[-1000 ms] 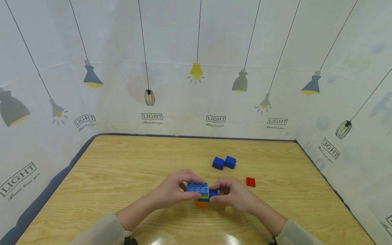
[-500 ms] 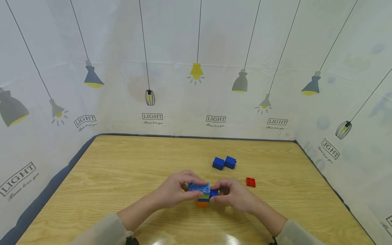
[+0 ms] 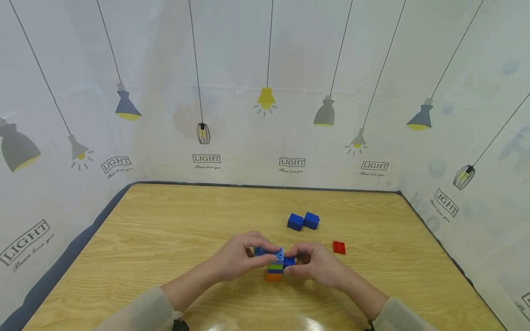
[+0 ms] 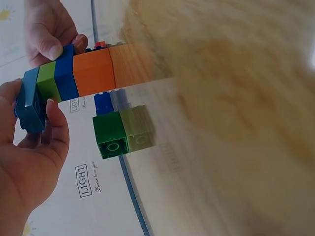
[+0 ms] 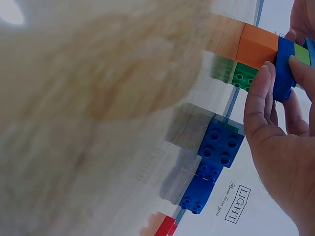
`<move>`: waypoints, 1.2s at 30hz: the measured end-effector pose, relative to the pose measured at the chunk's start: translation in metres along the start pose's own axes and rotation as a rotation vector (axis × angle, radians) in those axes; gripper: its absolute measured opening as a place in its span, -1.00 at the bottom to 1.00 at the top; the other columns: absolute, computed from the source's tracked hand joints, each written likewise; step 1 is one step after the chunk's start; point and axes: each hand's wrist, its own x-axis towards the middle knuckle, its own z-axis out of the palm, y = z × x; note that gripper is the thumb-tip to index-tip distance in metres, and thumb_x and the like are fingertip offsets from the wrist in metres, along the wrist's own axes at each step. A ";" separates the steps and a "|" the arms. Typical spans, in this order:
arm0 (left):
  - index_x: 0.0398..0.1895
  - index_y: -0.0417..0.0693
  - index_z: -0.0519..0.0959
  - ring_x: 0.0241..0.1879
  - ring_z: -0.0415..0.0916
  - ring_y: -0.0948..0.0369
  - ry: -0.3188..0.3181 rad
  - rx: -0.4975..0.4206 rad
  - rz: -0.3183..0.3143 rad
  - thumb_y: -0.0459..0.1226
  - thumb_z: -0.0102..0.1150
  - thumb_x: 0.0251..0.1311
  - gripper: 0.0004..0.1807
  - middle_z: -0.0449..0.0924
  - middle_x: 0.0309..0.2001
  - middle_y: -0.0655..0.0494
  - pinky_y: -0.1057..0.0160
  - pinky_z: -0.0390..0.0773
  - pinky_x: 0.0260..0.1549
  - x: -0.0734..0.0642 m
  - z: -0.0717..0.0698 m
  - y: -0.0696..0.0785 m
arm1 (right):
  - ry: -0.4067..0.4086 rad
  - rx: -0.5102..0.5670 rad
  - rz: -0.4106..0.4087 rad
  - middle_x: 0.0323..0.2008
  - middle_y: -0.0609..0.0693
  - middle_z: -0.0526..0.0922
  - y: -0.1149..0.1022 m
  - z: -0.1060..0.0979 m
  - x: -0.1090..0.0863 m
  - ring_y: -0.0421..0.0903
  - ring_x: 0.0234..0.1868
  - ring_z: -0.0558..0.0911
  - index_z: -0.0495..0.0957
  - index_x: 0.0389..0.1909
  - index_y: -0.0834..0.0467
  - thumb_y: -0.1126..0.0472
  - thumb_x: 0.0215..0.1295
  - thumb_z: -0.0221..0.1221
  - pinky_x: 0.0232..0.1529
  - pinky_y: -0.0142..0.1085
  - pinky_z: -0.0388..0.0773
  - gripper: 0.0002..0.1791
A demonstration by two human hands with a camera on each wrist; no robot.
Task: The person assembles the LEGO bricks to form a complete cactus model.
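A small tower of toy building bricks stands on the table between both hands. Its lowest part is an orange brick [image 3: 273,277], then a dark blue brick [image 3: 289,261] that juts out to the right, then a lime green brick [image 4: 47,82]. On top lies a light blue brick [image 3: 279,254], reaching out to the left. My left hand [image 3: 238,258] holds this top brick between thumb and fingers, which cover much of its studs. With thumb and fingertips, my right hand [image 3: 318,265] pinches the jutting end of the dark blue brick.
Beyond the hands lie two blue bricks [image 3: 295,221], with a flat red brick [image 3: 338,247] to their right. A green brick [image 4: 109,130] stands behind the tower, mostly hidden by the left hand in the head view. A printed cloth wall borders the wooden table [image 3: 186,202].
My left hand has shifted slightly right with the light blue brick, its fingers now covering more of the studs. The right hand stays in place on the dark blue brick.
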 end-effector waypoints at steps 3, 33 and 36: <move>0.11 0.15 0.84 -0.16 0.58 0.30 -0.004 -0.011 -0.008 -0.14 0.44 0.48 -0.78 0.79 0.02 0.18 0.40 0.67 -0.29 0.001 0.002 0.001 | 0.003 0.001 0.004 -0.12 0.01 0.76 0.001 0.000 0.000 -0.04 -0.20 0.63 0.75 0.06 0.12 0.14 0.41 0.48 -0.30 -0.40 0.65 -0.72; 0.20 0.14 0.77 -0.17 0.59 0.29 -0.040 -0.041 -0.021 -0.17 0.39 0.51 -0.73 0.74 0.05 0.13 0.41 0.66 -0.24 0.002 -0.002 0.002 | 0.017 -0.002 -0.003 -0.13 0.01 0.74 0.003 0.002 0.001 -0.05 -0.22 0.61 0.74 0.11 0.11 0.14 0.44 0.47 -0.33 -0.39 0.63 -0.69; 0.19 0.12 0.78 -0.17 0.59 0.30 -0.039 -0.038 -0.012 -0.18 0.39 0.51 -0.73 0.75 0.05 0.12 0.40 0.67 -0.23 0.003 -0.003 0.001 | 0.023 -0.009 0.014 -0.14 0.00 0.75 0.001 0.002 0.002 -0.05 -0.21 0.62 0.74 0.12 0.10 0.12 0.43 0.47 -0.31 -0.39 0.64 -0.68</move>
